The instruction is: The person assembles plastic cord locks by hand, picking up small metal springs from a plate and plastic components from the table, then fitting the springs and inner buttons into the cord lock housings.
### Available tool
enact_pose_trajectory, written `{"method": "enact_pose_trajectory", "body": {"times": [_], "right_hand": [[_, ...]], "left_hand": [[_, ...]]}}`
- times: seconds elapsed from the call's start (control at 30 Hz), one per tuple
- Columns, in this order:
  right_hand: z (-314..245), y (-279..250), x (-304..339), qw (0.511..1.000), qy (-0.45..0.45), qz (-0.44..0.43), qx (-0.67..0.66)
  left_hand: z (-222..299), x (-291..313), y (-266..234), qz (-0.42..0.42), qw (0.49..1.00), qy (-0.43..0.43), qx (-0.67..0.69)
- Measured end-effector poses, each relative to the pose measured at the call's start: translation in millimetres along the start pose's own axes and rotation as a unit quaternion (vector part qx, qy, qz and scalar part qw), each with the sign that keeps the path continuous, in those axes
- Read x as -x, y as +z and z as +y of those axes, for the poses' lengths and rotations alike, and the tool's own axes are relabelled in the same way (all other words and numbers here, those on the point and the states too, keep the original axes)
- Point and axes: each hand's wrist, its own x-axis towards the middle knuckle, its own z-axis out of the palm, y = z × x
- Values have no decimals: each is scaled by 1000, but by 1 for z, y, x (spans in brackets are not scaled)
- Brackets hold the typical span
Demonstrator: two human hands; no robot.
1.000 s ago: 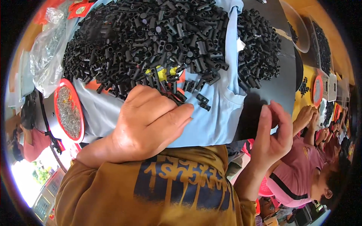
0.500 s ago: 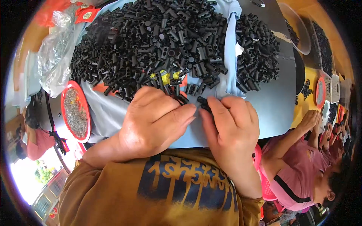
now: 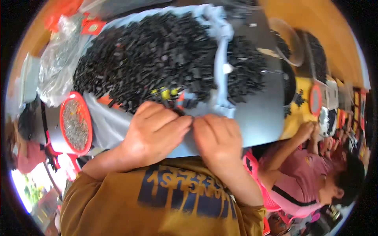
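A large heap of small black plastic tube-shaped parts [image 3: 145,59] lies on a light blue cloth [image 3: 220,59] in front of me. At the heap's near edge, my left hand [image 3: 151,135] is closed, thumb and fingers pressed together. My right hand [image 3: 218,139] is closed too, its fingertips meeting the left hand's. Only a dark speck shows where the fingertips come together; the black part between them is mostly hidden and blurred. Some yellow pieces [image 3: 165,93] show among the parts just beyond my hands.
Left of the heap stands a red-rimmed tray [image 3: 89,135] of small metallic pieces, with a clear plastic bag [image 3: 59,70] behind it. A second pile of black parts [image 3: 246,70] lies right of the cloth. At the right, a person in pink [image 3: 299,181] works at a yellow table [image 3: 293,126].
My right hand has moved left, bringing its fingertips and the black part against my left hand's. The whole view has shifted and blurred, with the table's right side now further left.
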Motion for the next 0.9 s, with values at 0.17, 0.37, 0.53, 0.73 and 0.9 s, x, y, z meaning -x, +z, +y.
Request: {"method": "enact_pose_trajectory", "body": {"times": [0.17, 0.37, 0.53, 0.73, 0.9], "right_hand": [[-13, -7, 2, 977, 86, 84, -176], [-14, -13, 16, 740, 308, -42, -596], [-8, -13, 19, 625, 309, -61, -715], [-12, -24, 29, 598, 306, -73, -737], [-1, -24, 47, 589, 286, -84, -751]], "left_hand": [[11, 0, -10, 5, 999, -27, 28], [12, 0, -9, -12, 994, -8, 110], [18, 1, -9, 0, 990, -25, 140], [34, -5, -8, -3, 990, 0, 139], [50, -8, 1, -17, 992, 3, 124]]}}
